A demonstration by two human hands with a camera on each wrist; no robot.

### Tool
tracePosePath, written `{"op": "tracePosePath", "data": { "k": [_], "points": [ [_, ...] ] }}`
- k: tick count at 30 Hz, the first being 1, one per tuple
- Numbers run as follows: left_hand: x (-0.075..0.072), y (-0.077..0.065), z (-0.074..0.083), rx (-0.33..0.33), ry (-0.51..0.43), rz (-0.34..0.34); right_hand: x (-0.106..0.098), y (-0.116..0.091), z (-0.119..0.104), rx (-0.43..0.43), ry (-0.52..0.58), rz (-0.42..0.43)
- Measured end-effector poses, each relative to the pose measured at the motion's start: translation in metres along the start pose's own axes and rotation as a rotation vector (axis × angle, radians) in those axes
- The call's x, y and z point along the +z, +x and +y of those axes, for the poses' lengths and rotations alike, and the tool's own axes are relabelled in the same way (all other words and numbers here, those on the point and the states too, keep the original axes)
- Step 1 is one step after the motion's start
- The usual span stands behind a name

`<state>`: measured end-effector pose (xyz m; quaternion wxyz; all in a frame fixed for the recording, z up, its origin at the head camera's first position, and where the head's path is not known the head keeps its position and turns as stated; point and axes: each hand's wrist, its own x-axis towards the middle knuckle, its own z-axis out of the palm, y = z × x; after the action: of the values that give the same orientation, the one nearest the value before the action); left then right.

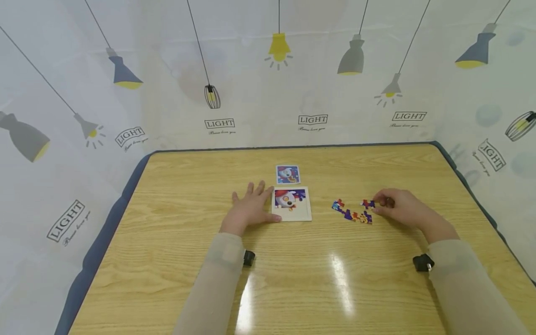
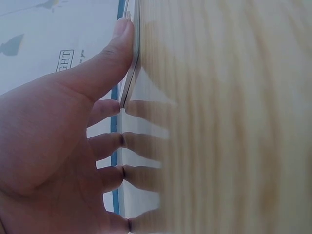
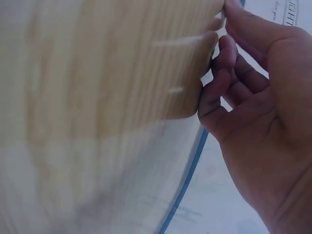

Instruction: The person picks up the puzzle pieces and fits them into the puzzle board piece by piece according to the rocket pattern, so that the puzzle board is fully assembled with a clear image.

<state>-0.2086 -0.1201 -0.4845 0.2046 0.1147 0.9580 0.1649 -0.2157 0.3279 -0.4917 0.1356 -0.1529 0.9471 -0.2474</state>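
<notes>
A square puzzle tray (image 1: 296, 215) with a pale frame lies on the table, its upper part filled with a white, red and purple picture. My left hand (image 1: 250, 208) spreads its fingers flat at the tray's left side, thumb on the lower left corner and index fingertip by the upper left one. In the left wrist view, the thumb (image 2: 109, 61) lies along the tray's edge. To the right, my right hand (image 1: 399, 207) pinches a small purple and red jigsaw piece (image 1: 367, 204) between thumb and fingers. Other loose jigsaw pieces (image 1: 348, 214) lie just left of it.
Behind the tray lies a small square picture card (image 1: 288, 174) with a similar picture. The wooden table (image 1: 301, 279) has a dark blue edge (image 1: 113, 228) and meets a white curtain (image 1: 259, 93) printed with lamps.
</notes>
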Motion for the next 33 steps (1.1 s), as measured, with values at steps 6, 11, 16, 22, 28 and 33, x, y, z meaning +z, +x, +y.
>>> {"op": "tracePosePath", "data": {
  "k": [6, 11, 16, 22, 28, 33],
  "points": [
    [0.002, 0.001, 0.001, -0.002, 0.004, -0.002, 0.001, -0.001, -0.004, -0.008, -0.005, 0.034],
    [0.002, -0.001, 0.003, -0.003, 0.002, -0.001, 0.002, -0.001, -0.022, -0.04, -0.007, 0.068],
    [0.0, 0.0, 0.003, -0.005, 0.003, -0.004, 0.008, 0.007, -0.045, -0.107, -0.077, 0.091],
    [-0.001, -0.001, 0.002, -0.007, 0.001, -0.003, 0.019, 0.017, -0.068, -0.141, -0.06, 0.061],
    [-0.002, -0.001, 0.002, -0.015, -0.008, -0.002, 0.029, 0.028, -0.087, -0.215, -0.121, 0.059],
    [-0.002, -0.001, 0.002, -0.011, -0.003, -0.003, 0.036, 0.036, -0.099, -0.221, -0.103, 0.062]
  ]
}}
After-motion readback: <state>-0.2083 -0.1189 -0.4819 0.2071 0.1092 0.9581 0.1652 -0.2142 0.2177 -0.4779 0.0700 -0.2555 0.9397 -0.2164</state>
